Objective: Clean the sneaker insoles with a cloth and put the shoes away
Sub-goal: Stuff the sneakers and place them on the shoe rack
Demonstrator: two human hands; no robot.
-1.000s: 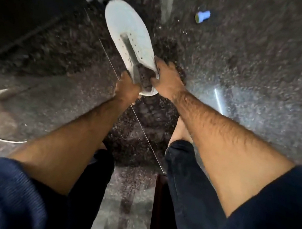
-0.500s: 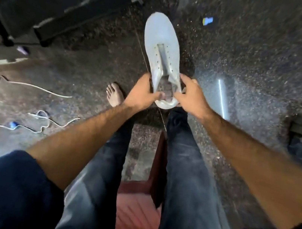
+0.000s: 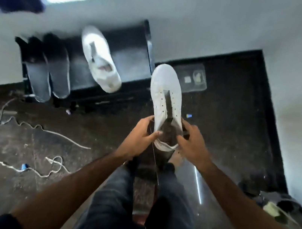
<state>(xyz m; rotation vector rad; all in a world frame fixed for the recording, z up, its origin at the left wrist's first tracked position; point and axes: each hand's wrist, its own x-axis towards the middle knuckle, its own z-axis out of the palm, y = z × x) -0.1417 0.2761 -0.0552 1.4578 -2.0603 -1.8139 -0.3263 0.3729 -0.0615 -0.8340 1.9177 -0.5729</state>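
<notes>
I hold a white laceless sneaker [image 3: 166,91] in the air before me, toe pointing away. My left hand [image 3: 140,135] grips the left side of its heel opening, thumb inside the collar. My right hand [image 3: 191,142] grips the right side of the collar. A second white sneaker [image 3: 100,59] lies on top of a low black shoe rack [image 3: 133,56] against the wall. Two dark slippers [image 3: 50,70] lie on the rack's left part.
White shoelaces [image 3: 44,131] and cords trail over the dark speckled floor at left, with a small blue object [image 3: 24,166]. A clear plastic item [image 3: 192,78] sits on the floor by the rack. Dark clutter [image 3: 277,209] lies at the right by the white wall.
The view has swung up from the floor to the rack and wall. Both hands still hold the sneaker, which now hangs closer to the rack's right end.
</notes>
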